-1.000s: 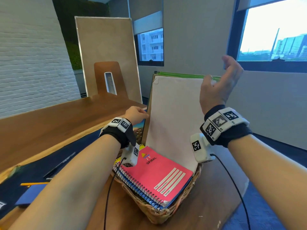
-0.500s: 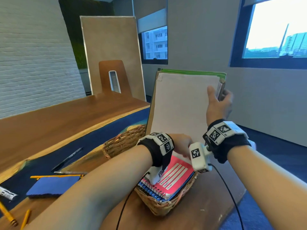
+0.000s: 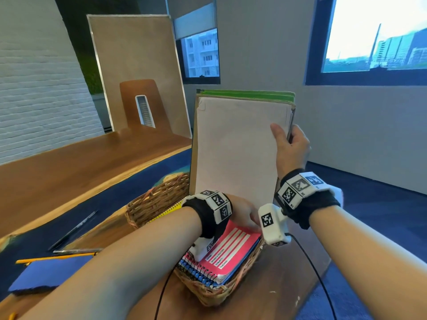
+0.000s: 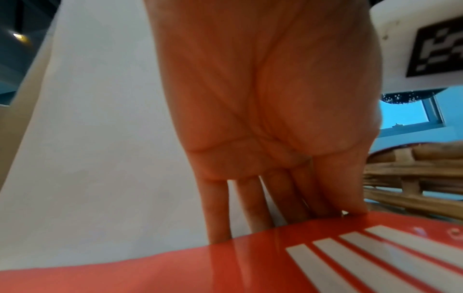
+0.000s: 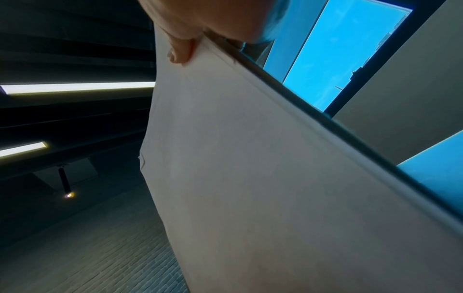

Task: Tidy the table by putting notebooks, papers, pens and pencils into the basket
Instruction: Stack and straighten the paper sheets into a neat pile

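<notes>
Nearest the camera, both forearms reach in over the wooden table (image 3: 69, 167). At the near left edge a blue notebook (image 3: 46, 273) lies flat on the table, with a yellow pencil (image 3: 55, 258) along its far side and a silver pen (image 3: 76, 251) just beyond that; a black pen (image 3: 74, 229) lies a little farther out, on the dark blue strip of the tabletop.

Just beyond the forearms sits the wicker basket (image 3: 157, 202), near the table's right edge. A pink spiral notebook (image 3: 231, 248) lies on top of other spiral-bound books inside it, and a yellow one (image 3: 166, 210) shows underneath on the left. The left hand (image 3: 242, 213) is down in the basket, its straight fingers (image 4: 250, 198) pointing downward between the pink cover (image 4: 225, 257) and the white sheet standing behind it; the fingertips are hidden behind the cover's edge, and the thumb tip rests on that edge. The hand grips nothing that can be seen.

Behind that hand a stack of papers (image 3: 235, 148) stands upright in the basket, white sheet facing the camera, with brown card and green sheets behind it. The right hand (image 3: 291, 148) holds this stack by its right edge, above the left hand, thumb (image 5: 180, 51) pressed on the white front and fingers wrapped round the back.

Farther off, a chair back (image 3: 143, 105) rises at the table's far side.
</notes>
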Demonstrator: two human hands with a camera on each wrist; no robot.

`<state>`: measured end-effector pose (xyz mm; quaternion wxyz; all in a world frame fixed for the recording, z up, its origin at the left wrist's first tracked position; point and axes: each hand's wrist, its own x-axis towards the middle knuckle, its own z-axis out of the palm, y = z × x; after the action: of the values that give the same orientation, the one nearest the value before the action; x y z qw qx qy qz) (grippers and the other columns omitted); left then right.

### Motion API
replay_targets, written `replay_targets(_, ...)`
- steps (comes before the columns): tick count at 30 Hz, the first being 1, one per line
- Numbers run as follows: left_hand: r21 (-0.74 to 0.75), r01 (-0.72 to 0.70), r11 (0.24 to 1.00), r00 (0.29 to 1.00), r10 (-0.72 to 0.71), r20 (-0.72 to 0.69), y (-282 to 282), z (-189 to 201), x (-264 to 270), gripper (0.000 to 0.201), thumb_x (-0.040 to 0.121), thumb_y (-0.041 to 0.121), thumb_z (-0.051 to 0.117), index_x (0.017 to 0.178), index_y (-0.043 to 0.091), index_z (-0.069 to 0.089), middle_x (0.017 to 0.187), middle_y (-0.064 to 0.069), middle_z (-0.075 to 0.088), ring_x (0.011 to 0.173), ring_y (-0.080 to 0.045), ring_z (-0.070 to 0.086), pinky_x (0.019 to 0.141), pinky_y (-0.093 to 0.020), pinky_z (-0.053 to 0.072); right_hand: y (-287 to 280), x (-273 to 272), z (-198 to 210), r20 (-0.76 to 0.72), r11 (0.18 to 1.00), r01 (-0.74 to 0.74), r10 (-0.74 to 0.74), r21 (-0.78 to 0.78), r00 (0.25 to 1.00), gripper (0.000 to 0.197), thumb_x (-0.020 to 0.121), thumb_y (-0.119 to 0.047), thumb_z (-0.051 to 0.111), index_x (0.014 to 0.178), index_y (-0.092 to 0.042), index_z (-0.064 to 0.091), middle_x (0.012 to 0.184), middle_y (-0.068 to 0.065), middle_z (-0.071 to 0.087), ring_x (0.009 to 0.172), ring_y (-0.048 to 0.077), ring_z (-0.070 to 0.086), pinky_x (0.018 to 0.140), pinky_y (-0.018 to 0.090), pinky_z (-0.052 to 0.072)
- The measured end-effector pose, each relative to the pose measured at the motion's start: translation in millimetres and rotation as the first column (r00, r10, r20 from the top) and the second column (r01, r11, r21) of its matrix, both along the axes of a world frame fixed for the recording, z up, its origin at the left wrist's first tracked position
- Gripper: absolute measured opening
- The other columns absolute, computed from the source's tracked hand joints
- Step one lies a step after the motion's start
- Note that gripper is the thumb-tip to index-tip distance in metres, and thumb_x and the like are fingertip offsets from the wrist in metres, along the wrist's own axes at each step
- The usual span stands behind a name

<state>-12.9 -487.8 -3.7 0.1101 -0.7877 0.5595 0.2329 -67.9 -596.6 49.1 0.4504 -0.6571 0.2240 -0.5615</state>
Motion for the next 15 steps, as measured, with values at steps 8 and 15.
replay_targets(8, -0.172, 0.095, 0.98, 0.992, -0.08, 0.093, -5.6, -0.1, -4.3, 0.033, 0.087, 0.038, 0.06, 0.099, 0.008, 0.065, 0.103, -0.012, 0.066, 0.093, -0.027, 0.06, 0.084, -0.032, 0.046, 3.0, 0.7, 0.7, 0.07, 1.0, -0.012, 0.014, -0.018, 0.997, 0.038, 0.077, -0.033, 0.074, 0.08, 0.0, 0.057, 0.072, 0.002, 0.058, 0.063, 0.012, 0.049, 0.057, 0.02, 0.042)
replay_targets(15, -0.331, 0.055, 0.942, 0.985, 0.003, 0.174, -9.4, 3.3, -5.8, 0.03, 0.079, 0.035, 0.065, 0.065, 0.009, 0.061, 0.067, -0.007, 0.061, 0.063, -0.026, 0.056, 0.056, -0.027, 0.043, 4.7, 0.6, 1.2, 0.1, 0.991, -0.129, 0.125, 0.031, 0.987, 0.031, 0.084, -0.037, 0.065, 0.071, -0.014, 0.049, 0.063, -0.003, 0.049, 0.055, 0.006, 0.042, 0.055, 0.025, 0.038)
